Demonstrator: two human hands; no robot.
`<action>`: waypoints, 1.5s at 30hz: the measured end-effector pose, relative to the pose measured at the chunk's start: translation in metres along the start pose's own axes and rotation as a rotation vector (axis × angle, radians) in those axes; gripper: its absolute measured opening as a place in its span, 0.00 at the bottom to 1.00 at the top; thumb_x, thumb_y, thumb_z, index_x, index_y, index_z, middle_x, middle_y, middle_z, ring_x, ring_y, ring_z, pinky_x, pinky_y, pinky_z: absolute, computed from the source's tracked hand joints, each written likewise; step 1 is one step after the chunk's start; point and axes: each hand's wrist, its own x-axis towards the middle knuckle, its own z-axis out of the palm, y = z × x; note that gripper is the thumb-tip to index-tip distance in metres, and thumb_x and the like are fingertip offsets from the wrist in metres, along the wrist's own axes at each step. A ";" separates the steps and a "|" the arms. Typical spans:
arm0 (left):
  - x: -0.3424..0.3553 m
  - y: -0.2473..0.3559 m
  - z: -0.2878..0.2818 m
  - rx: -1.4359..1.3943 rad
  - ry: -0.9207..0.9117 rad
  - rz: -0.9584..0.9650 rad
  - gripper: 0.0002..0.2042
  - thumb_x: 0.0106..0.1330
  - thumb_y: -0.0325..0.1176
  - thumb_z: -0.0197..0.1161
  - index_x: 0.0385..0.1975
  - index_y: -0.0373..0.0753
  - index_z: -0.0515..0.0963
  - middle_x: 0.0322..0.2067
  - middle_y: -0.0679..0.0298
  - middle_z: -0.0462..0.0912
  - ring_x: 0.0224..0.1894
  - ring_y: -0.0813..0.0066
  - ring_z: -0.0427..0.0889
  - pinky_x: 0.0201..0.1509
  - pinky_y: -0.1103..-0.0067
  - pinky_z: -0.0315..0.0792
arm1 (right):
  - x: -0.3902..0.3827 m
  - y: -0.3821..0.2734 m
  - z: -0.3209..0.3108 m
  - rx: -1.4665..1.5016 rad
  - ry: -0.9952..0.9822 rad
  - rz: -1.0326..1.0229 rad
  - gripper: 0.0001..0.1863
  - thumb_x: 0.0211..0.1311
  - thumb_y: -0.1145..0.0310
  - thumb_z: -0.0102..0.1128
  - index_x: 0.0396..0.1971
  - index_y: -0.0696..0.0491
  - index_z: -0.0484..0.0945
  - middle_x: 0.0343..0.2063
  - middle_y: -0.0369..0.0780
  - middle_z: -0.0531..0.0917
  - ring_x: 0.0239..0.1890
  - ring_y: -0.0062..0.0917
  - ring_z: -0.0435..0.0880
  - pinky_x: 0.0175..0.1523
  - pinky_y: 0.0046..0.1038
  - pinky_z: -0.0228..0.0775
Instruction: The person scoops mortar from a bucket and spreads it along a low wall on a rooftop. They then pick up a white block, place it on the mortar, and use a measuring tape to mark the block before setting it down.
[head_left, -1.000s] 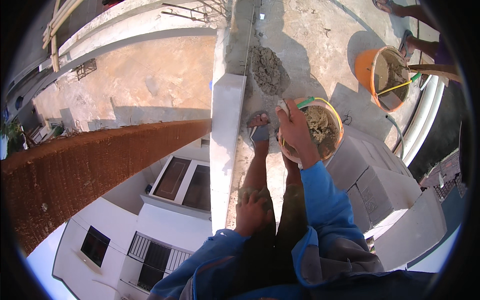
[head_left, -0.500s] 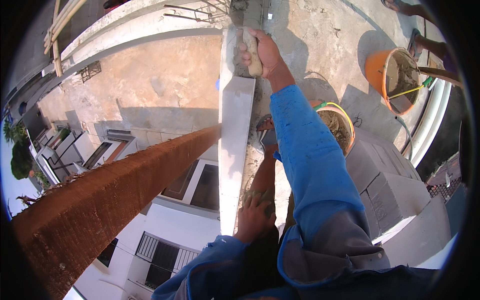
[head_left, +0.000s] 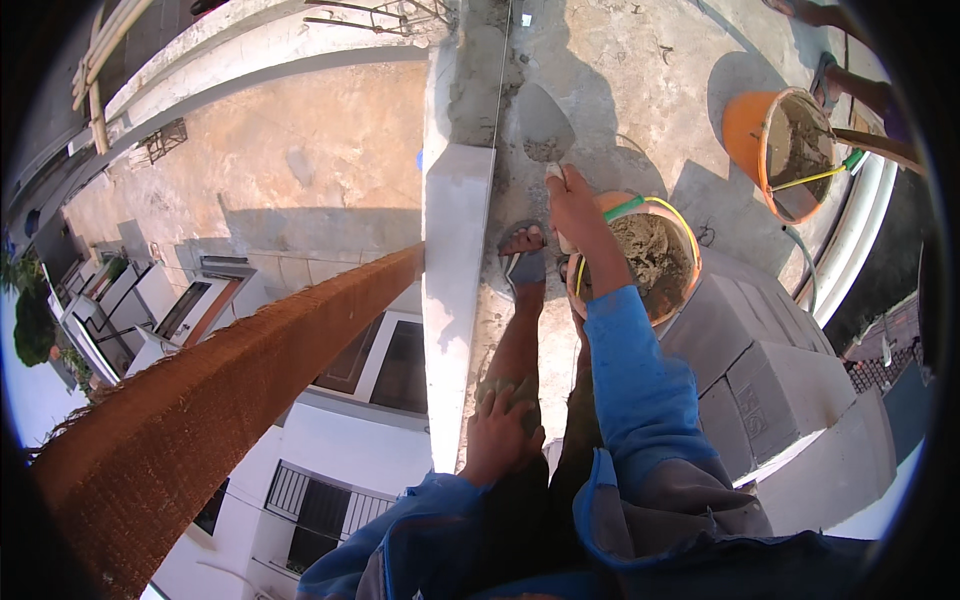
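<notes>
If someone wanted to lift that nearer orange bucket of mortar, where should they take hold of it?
Probably by the thin hoop handle, coming from straight above. The bucket stands upright and looks full of wet mortar, so its rim would be messy to grip, and pale blocks crowd its right side. The right hand, holding a trowel, is over its left rim, so come in once that hand is out of the way.

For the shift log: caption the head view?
Right hand holds a mortar-laden trowel above the orange bucket; left hand rests on knee.
</notes>
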 end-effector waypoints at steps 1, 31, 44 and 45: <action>0.001 0.000 -0.002 -0.002 -0.001 -0.008 0.23 0.65 0.50 0.71 0.58 0.50 0.85 0.73 0.54 0.69 0.77 0.43 0.65 0.72 0.49 0.69 | 0.033 -0.002 0.005 -0.076 -0.007 -0.072 0.33 0.81 0.55 0.52 0.77 0.58 0.61 0.26 0.39 0.77 0.20 0.24 0.78 0.26 0.32 0.74; -0.005 0.011 -0.027 -0.057 0.023 0.016 0.20 0.67 0.50 0.70 0.55 0.49 0.85 0.68 0.53 0.76 0.75 0.43 0.68 0.71 0.50 0.68 | 0.167 -0.038 0.058 0.301 -0.187 0.027 0.27 0.81 0.42 0.43 0.56 0.51 0.74 0.32 0.39 0.76 0.25 0.26 0.76 0.30 0.37 0.74; -0.011 0.007 0.010 0.051 0.009 0.078 0.22 0.67 0.50 0.68 0.57 0.47 0.84 0.63 0.51 0.78 0.73 0.44 0.69 0.68 0.50 0.70 | -0.024 0.032 0.004 0.250 0.177 -0.201 0.19 0.83 0.52 0.49 0.52 0.55 0.71 0.28 0.40 0.79 0.22 0.25 0.79 0.30 0.32 0.75; -0.012 0.006 0.015 0.053 0.005 0.071 0.23 0.67 0.51 0.68 0.58 0.47 0.84 0.63 0.51 0.78 0.73 0.45 0.69 0.68 0.51 0.70 | -0.052 0.020 -0.005 0.319 0.238 -0.318 0.18 0.82 0.55 0.51 0.53 0.57 0.70 0.29 0.42 0.79 0.23 0.27 0.80 0.31 0.32 0.75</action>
